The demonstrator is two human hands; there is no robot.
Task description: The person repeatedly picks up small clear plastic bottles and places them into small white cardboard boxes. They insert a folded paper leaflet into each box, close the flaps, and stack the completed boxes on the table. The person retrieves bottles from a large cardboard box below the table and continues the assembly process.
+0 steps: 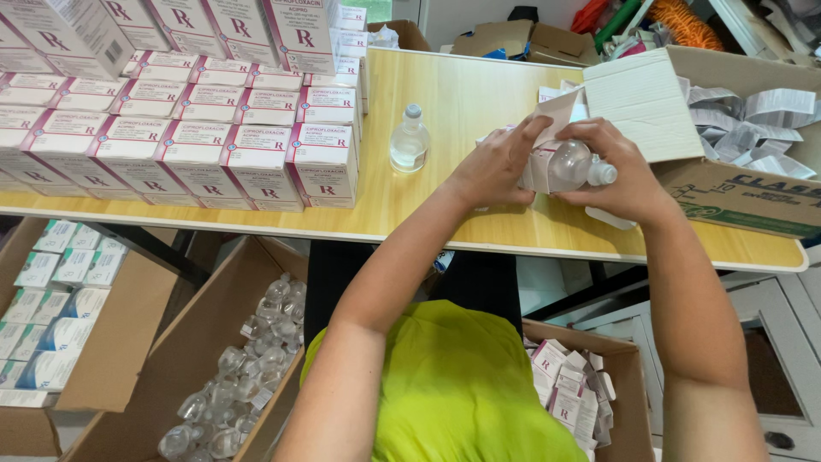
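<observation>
Over the wooden table (462, 111), my left hand (499, 162) grips a small white carton (540, 162) whose top flap stands open. My right hand (623, 171) holds a clear plastic bottle (570, 165) with a white cap, lying sideways, its base at the carton's mouth. A second clear bottle (409, 139) stands upright on the table, left of my hands.
Stacks of white and magenta medicine cartons (214, 137) fill the table's left. An open cardboard box of folded paper leaflets (753, 128) sits at right. Below the table are cardboard boxes: clear bottles (244, 376), cartons at left (51, 291), flat cartons at right (569, 389).
</observation>
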